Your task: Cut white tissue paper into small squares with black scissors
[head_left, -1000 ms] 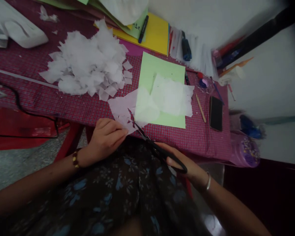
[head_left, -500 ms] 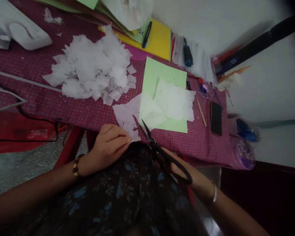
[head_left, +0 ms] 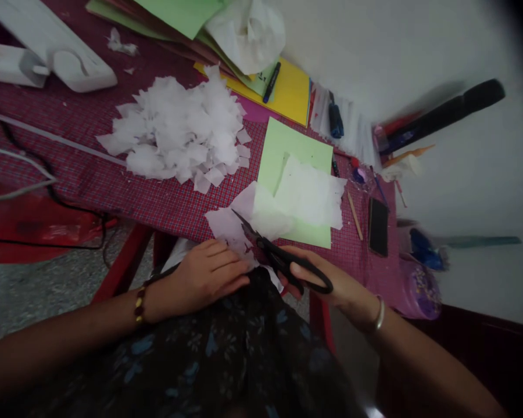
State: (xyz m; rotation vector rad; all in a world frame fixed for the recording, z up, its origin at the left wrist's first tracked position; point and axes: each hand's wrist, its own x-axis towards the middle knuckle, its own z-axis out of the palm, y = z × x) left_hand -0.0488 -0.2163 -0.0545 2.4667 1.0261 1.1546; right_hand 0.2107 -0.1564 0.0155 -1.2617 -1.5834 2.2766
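At the table's front edge, my left hand [head_left: 213,271] has its fingers together on the near edge of a thin white paper sheet [head_left: 222,223]. The fingertips are partly hidden, and the sheet's near edge looks ragged. My right hand [head_left: 318,267] grips black-handled scissors [head_left: 272,252], which point up and left over this sheet. Their blades look nearly together. Beyond, a light green sheet [head_left: 283,136] lies under another piece of thin white paper [head_left: 309,188]. A large heap of small cut white paper pieces [head_left: 178,130] rests to the left.
A dark phone [head_left: 378,226] and a wooden stick [head_left: 355,216] lie on the right. At the back are a yellow sheet [head_left: 292,93], a marker [head_left: 272,82] and a crumpled white bag [head_left: 248,35]. A white appliance [head_left: 78,67] and cables [head_left: 21,154] occupy the left.
The scissor blades have come together and moved left over the thin paper. My left hand has shifted slightly right and down. The whole view has moved a little.
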